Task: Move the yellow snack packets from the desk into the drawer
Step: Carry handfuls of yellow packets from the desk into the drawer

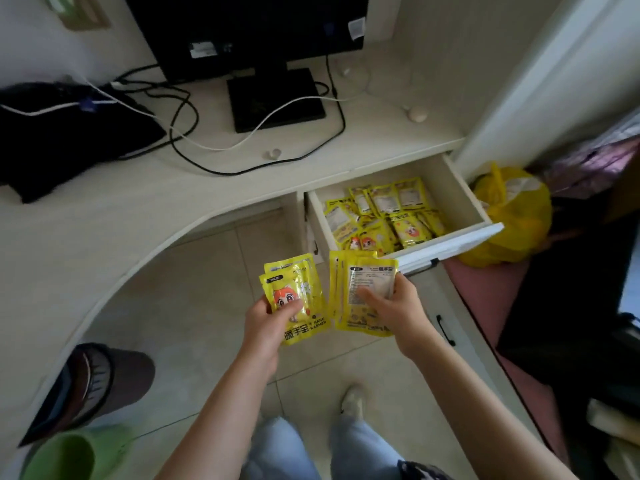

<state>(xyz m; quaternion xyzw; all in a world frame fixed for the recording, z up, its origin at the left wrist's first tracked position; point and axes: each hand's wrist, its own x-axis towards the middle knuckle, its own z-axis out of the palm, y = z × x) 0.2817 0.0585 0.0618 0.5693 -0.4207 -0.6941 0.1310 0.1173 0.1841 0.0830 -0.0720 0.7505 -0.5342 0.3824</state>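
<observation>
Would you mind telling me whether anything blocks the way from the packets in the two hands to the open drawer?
Nothing visible does. The left hand and right hand each grip a stack of yellow packets over the floor, just in front of the drawer. The drawer is pulled open, already holding many packets, and its top is uncovered.

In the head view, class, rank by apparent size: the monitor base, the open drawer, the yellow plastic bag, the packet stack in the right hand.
1. Open drawer
2. Monitor base and yellow plastic bag: look alike, unranked
3. Packet stack in the right hand: smallest, though nearest the camera
</observation>
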